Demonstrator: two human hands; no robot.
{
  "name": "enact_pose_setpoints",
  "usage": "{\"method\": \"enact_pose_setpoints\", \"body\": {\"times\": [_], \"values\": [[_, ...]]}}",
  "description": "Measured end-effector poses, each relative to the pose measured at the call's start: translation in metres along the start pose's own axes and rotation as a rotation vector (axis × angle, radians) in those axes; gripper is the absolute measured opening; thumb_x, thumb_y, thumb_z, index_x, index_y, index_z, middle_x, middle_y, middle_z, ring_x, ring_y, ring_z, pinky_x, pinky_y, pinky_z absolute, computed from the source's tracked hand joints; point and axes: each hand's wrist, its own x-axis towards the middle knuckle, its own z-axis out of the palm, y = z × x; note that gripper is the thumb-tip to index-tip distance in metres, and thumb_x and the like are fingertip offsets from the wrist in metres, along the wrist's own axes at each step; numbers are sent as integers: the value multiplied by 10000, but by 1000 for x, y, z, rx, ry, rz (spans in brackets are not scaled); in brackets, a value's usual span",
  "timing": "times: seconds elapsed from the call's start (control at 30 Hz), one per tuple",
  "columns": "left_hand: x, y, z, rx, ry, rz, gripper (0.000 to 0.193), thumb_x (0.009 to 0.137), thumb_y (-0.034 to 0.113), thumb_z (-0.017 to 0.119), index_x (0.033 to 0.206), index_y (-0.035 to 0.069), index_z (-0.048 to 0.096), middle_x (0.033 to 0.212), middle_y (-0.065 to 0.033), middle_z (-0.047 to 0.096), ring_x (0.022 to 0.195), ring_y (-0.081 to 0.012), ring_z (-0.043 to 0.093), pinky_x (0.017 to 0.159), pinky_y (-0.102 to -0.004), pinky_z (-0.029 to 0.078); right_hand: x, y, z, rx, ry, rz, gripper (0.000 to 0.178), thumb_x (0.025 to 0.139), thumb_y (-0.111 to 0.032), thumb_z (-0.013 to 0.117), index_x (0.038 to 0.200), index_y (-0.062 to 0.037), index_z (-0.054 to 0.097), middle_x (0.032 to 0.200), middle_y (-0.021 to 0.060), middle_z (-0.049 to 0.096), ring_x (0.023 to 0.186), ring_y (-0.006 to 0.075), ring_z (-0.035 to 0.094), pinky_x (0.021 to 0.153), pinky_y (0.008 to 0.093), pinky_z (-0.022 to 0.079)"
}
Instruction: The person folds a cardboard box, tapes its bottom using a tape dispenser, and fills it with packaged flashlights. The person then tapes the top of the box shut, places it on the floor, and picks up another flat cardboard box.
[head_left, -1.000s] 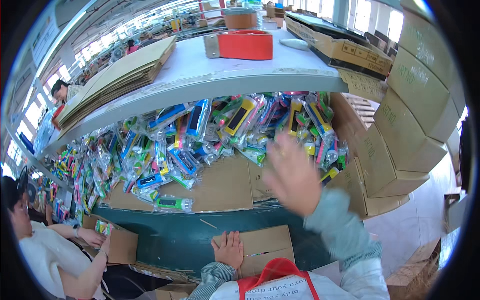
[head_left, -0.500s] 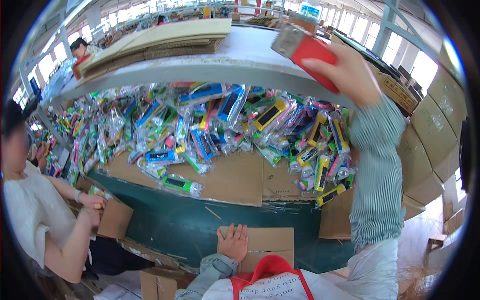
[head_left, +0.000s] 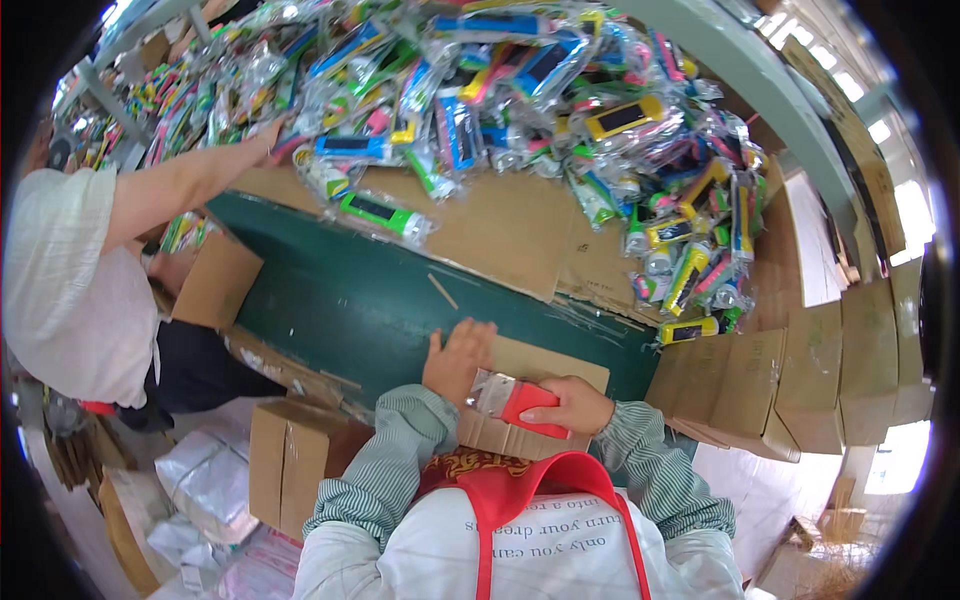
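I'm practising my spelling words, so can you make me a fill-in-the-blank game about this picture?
1. The right hand holds a ____ tape dispenser.
2. The left hand is at the ____ end of the cardboard box.
3. The tabletop is dark ____.
4. The row of cartons stands on the picture's ____ side.

Missing words: red; left; green; right.

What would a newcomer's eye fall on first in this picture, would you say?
It would probably be the heap of brightly coloured, clear-bagged items across the top. Next comes the red tape dispenser in the right hand, over the cardboard box at lower centre, with the left hand at the box's left side.
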Motion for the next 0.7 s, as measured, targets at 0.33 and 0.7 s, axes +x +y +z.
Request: {"method": "enact_pose_setpoints", "body": {"times": [0.33,0.7], "values": [[-10,-30,0,-398,135,27,426,832,34,482,1256,-7,460,1266,-196,450,1197,-390,394,1009,-428,367,18,-19,2,-219,-60,53,352,795,-341,719,904,-17,635,736,110,638,669,190,619,633,309,485],[-39,-25,-62,-1041,-282,-753,322,936,217,486,1135,-24,563,1012,-122,618,949,-186,583,863,-310,453,27,-1,-7,-197,-121,150,466,768,-499,681,940,-69,633,749,167,642,698,327,642,628,393,497]]}}
